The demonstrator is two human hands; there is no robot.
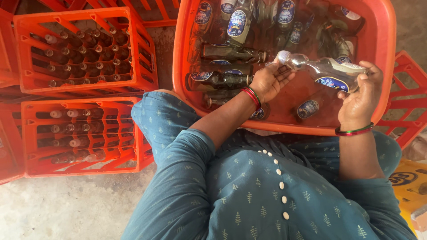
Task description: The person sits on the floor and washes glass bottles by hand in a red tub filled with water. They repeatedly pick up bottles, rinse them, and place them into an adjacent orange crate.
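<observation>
I hold a clear glass bottle [327,71] with a blue oval label sideways over an orange plastic tub [382,53]. My left hand [271,80] grips its neck end near the white mouth. My right hand [360,95] wraps the bottle's base end. Both wrists wear red and green bangles. The tub holds murky water with several more labelled bottles [235,22] lying submerged in it.
Two orange crates [147,58] [138,146] stand at the left, their cells filled with several upright bottles. Another orange crate [409,102] lies right of the tub. A yellow object [411,182] sits at the lower right. Bare concrete floor [66,209] shows at the lower left.
</observation>
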